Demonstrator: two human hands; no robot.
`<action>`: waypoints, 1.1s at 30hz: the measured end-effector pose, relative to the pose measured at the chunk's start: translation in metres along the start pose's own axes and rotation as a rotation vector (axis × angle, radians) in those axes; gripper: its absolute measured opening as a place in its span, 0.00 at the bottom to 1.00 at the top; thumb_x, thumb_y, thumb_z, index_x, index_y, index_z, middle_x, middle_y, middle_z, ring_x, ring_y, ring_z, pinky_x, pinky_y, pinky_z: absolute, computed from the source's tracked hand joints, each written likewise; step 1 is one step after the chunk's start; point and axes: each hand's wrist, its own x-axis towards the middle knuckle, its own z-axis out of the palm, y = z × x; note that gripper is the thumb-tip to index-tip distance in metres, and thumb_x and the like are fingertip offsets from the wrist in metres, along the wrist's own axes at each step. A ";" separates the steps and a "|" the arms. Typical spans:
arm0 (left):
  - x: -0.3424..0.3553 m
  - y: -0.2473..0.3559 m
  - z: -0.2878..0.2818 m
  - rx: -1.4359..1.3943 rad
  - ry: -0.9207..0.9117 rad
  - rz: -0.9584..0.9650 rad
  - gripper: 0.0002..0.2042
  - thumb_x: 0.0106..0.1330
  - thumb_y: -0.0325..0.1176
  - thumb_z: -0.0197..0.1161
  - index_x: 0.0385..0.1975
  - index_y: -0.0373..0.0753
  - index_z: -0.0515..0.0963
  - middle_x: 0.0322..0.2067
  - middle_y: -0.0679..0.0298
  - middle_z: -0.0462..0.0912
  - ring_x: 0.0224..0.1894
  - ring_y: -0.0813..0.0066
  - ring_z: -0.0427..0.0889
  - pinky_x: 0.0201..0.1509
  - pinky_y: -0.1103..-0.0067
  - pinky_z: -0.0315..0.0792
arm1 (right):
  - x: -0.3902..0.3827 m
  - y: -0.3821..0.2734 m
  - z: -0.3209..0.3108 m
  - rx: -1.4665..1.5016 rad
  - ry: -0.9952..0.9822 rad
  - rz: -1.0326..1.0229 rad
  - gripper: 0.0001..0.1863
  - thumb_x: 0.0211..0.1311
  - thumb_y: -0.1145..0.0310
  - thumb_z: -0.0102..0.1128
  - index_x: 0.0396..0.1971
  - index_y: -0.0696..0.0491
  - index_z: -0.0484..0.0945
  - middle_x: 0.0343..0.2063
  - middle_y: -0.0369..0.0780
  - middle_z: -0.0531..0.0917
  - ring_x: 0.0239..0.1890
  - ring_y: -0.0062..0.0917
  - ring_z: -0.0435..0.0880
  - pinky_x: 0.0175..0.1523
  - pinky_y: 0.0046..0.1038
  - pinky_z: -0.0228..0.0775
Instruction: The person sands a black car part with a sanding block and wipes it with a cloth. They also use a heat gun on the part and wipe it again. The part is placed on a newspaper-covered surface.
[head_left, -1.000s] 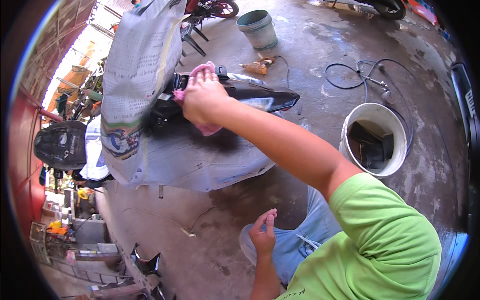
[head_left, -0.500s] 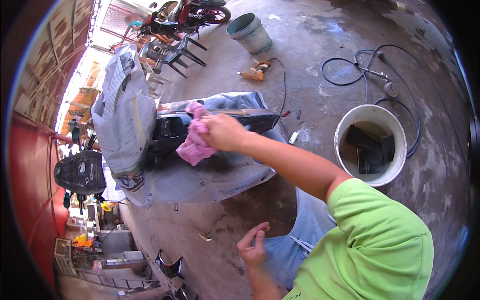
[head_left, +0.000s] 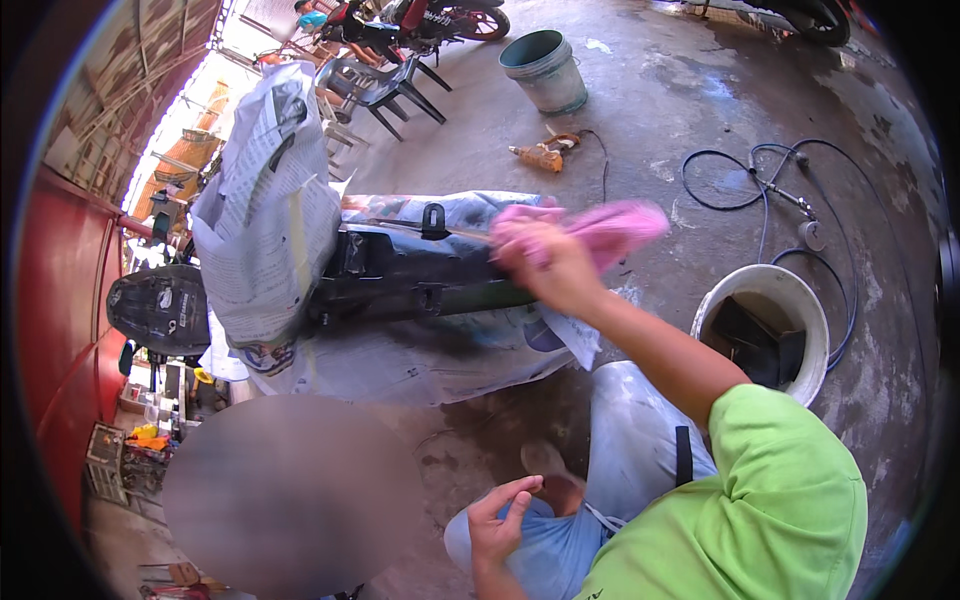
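Observation:
My right hand [head_left: 550,262] is closed on a bunched pink cloth [head_left: 625,232], whose loose end is smeared by motion. It is at the right end of a long black panel [head_left: 400,275] with a raised loop on its upper edge. Sheets of newspaper [head_left: 400,370] lie under the panel, and more newspaper [head_left: 265,215] wraps a tall shape at its left end. My left hand [head_left: 497,525] hangs by my knee, fingers loosely bent, thumb apart, with nothing seen in it.
A white bucket [head_left: 822,335] with dark sheets in it stands at the right, beside a coiled hose [head_left: 720,205]. Farther off are a grey-green bucket [head_left: 560,95], an orange power tool [head_left: 540,157], a chair [head_left: 385,90] and a motorcycle [head_left: 420,25]. A blurred patch hides the lower left.
My right hand has carried the pink cloth rightward along the black panel to its right end. The view has shifted, and the blurred patch has appeared at the lower left.

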 end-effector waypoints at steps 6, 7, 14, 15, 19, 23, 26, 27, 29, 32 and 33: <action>0.037 0.000 -0.011 0.133 -0.139 0.138 0.12 0.69 0.24 0.66 0.50 0.34 0.85 0.45 0.56 0.90 0.47 0.66 0.89 0.52 0.75 0.79 | -0.025 -0.020 0.036 -0.352 -0.113 -0.077 0.26 0.70 0.62 0.60 0.66 0.51 0.74 0.59 0.48 0.81 0.61 0.46 0.80 0.63 0.43 0.71; 0.046 -0.002 -0.010 0.061 -0.164 0.097 0.12 0.69 0.26 0.66 0.51 0.34 0.85 0.45 0.55 0.90 0.47 0.64 0.89 0.52 0.74 0.79 | -0.030 -0.002 0.025 -0.397 -0.052 -0.088 0.21 0.72 0.63 0.58 0.60 0.53 0.77 0.51 0.49 0.83 0.53 0.43 0.84 0.57 0.40 0.75; 0.073 -0.037 -0.017 0.331 -0.340 -0.012 0.20 0.71 0.37 0.66 0.60 0.39 0.80 0.50 0.51 0.87 0.48 0.52 0.87 0.54 0.68 0.78 | 0.132 -0.049 0.078 0.557 -0.189 0.512 0.21 0.77 0.48 0.53 0.43 0.52 0.81 0.25 0.33 0.81 0.17 0.18 0.78 0.19 0.28 0.70; 0.083 -0.034 -0.002 0.304 -0.415 0.018 0.20 0.71 0.37 0.65 0.61 0.39 0.79 0.51 0.50 0.86 0.49 0.52 0.87 0.55 0.68 0.78 | 0.155 -0.056 0.079 0.495 -0.390 0.541 0.19 0.76 0.49 0.54 0.46 0.50 0.81 0.28 0.34 0.83 0.20 0.20 0.80 0.23 0.29 0.74; 0.095 -0.046 0.036 0.370 -0.651 -0.016 0.23 0.73 0.36 0.65 0.66 0.39 0.75 0.55 0.50 0.85 0.54 0.64 0.86 0.57 0.72 0.78 | 0.173 0.000 0.120 -0.618 -0.615 -0.444 0.26 0.67 0.51 0.56 0.61 0.46 0.77 0.54 0.48 0.83 0.55 0.41 0.85 0.57 0.40 0.78; 0.070 -0.074 0.006 0.388 -0.626 -0.207 0.24 0.73 0.33 0.65 0.67 0.38 0.73 0.56 0.50 0.84 0.55 0.66 0.85 0.58 0.73 0.77 | 0.097 -0.035 0.138 -0.283 -0.329 -0.033 0.32 0.57 0.60 0.63 0.60 0.61 0.74 0.51 0.54 0.84 0.55 0.45 0.84 0.60 0.39 0.75; 0.080 -0.068 0.024 0.376 -0.658 -0.168 0.24 0.73 0.32 0.64 0.68 0.37 0.73 0.56 0.50 0.84 0.55 0.68 0.84 0.59 0.73 0.77 | 0.063 -0.016 0.074 -0.038 0.017 -0.075 0.26 0.60 0.66 0.61 0.58 0.60 0.75 0.41 0.53 0.86 0.47 0.41 0.87 0.54 0.39 0.77; 0.082 -0.063 0.028 0.313 -0.639 -0.154 0.23 0.73 0.32 0.64 0.67 0.36 0.73 0.56 0.50 0.84 0.54 0.68 0.85 0.59 0.73 0.77 | 0.049 -0.019 0.055 0.076 0.144 -0.084 0.23 0.62 0.69 0.60 0.57 0.59 0.75 0.38 0.52 0.87 0.44 0.39 0.89 0.51 0.38 0.79; 0.085 -0.039 0.034 0.147 -0.582 -0.159 0.22 0.74 0.30 0.62 0.67 0.35 0.73 0.56 0.53 0.85 0.53 0.71 0.84 0.59 0.75 0.76 | 0.027 -0.061 -0.004 0.649 0.034 0.401 0.17 0.76 0.63 0.57 0.58 0.54 0.76 0.32 0.40 0.87 0.25 0.21 0.86 0.31 0.27 0.80; 0.100 -0.028 0.066 -0.121 -0.533 -0.087 0.21 0.76 0.30 0.61 0.66 0.33 0.73 0.56 0.55 0.84 0.54 0.71 0.83 0.61 0.75 0.75 | -0.007 -0.021 -0.062 0.573 0.354 0.264 0.20 0.80 0.56 0.54 0.58 0.57 0.76 0.40 0.36 0.87 0.38 0.17 0.85 0.43 0.24 0.80; 0.103 -0.020 0.074 -0.174 -0.515 -0.082 0.20 0.77 0.30 0.60 0.65 0.31 0.74 0.56 0.54 0.84 0.55 0.69 0.83 0.62 0.75 0.74 | -0.021 -0.026 -0.087 0.814 0.361 0.376 0.20 0.80 0.56 0.54 0.56 0.57 0.77 0.43 0.37 0.87 0.45 0.20 0.86 0.50 0.25 0.79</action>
